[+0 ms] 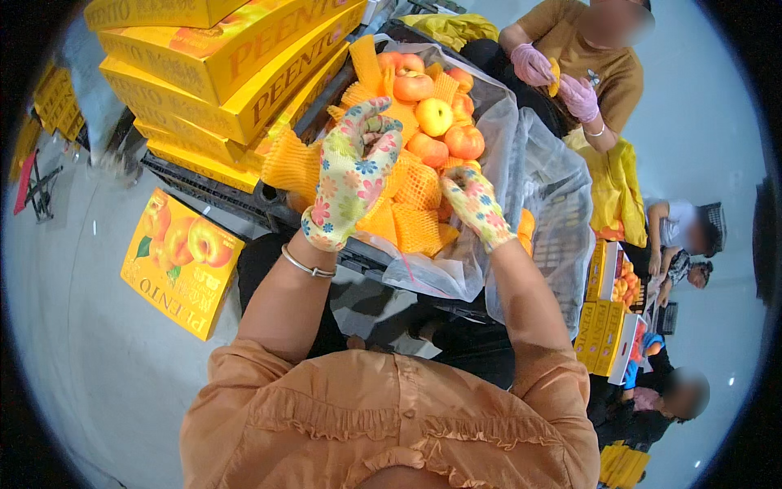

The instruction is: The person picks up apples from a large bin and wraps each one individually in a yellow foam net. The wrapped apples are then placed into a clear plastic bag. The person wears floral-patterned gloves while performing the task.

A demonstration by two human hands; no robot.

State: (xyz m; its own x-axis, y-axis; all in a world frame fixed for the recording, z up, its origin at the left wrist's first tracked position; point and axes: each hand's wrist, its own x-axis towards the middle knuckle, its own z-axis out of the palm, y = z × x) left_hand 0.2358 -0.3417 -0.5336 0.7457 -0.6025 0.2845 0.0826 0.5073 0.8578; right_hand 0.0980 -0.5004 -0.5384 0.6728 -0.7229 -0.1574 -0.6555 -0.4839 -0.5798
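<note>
In a patterned glove, my left hand (360, 174) is held over the crate's near left part. Its fingers curl with a gap between them, and nothing shows in the grasp. My right hand (479, 208), gloved alike, is bent over the crate's right side near the fruit; its fingertips are partly hidden, so I cannot tell whether it grips anything. Between and beyond the hands lie several flat peaches (434, 117), mostly orange-red. Orange foam net sleeves (418, 183) are heaped around them, with another sleeve (293, 162) left of my left hand. Translucent plastic film (427, 275) lines the crate.
Yellow printed cartons (226, 104) are stacked high at left on a black crate (201, 189). A flat yellow carton (183, 263) is by my left knee. Across the crate, a person in pink gloves (577, 98) handles a small yellow-orange item (554, 76). More cartons (602, 336) and people are at right.
</note>
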